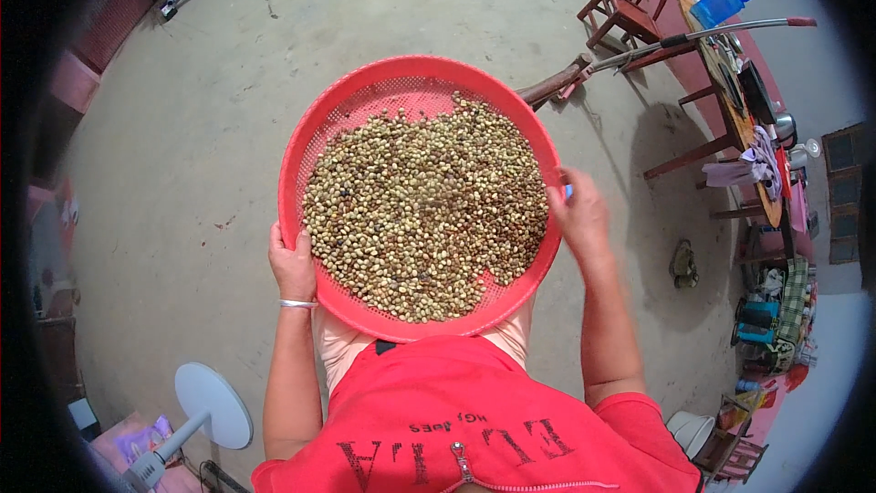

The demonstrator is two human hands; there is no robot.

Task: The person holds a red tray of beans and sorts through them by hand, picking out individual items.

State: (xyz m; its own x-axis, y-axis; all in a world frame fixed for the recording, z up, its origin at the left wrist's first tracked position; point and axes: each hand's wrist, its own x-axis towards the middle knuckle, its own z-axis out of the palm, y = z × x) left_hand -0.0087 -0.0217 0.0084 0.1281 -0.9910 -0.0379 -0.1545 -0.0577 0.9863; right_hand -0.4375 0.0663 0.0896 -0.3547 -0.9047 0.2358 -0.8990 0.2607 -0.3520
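Head view: round, perforated red basket (388, 93)

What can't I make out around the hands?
Head view:
- Left hand: any fingers beneath the round red perforated plastic basket, hidden by its rim.
- Right hand: blurred; rim contact unclear.
- Small blue item: partly hidden by that hand.
- Basket floor: mostly under small greenish-brown seeds.

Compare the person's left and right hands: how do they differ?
The left hand has a silver bangle at its wrist; the right hand shows none. The left hand sits lower in the picture; the right hand, higher. Both are ungloved and at the rim of the red basket.
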